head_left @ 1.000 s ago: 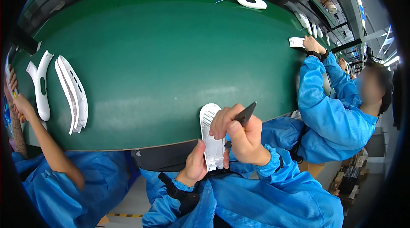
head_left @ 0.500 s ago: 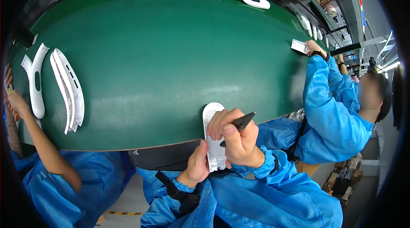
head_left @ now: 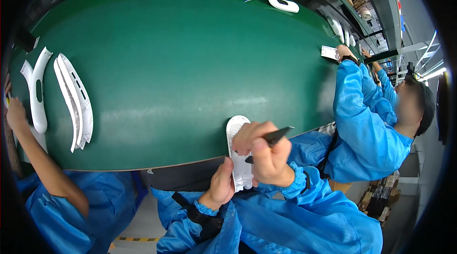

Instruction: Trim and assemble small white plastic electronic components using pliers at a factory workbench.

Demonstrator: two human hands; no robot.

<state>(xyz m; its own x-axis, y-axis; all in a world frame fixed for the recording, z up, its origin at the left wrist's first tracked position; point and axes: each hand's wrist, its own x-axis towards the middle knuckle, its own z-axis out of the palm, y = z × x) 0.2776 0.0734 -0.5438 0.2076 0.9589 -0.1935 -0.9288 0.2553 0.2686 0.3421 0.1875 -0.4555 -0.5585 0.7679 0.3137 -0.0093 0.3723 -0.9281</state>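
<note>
My left hand (head_left: 221,182) grips a long white plastic housing (head_left: 243,173) by its near part, thumb along the left edge and the other fingers hidden underneath. The housing's rounded far end has a patch of small holes and reaches over the table's front edge. Above its middle, my right hand (head_left: 268,156) is closed round a dark, tapered tool (head_left: 277,135). The tool's wide part sticks out to the upper right of the fist, and a short dark piece shows below the fingers. Whether its working end touches the housing is hidden by the hand.
On the green table (head_left: 181,63), a white Y-shaped shell (head_left: 37,92) and nested curved white shells (head_left: 76,104) lie at left. A white part with a wire (head_left: 283,4) lies at the back. Co-workers in blue sit at both sides; the right one's hand (head_left: 343,52) holds a white piece (head_left: 329,52).
My right hand and the tool have shifted slightly, the tool's wide end turning a little to the right. The housing stays in my left hand, nearly still.
</note>
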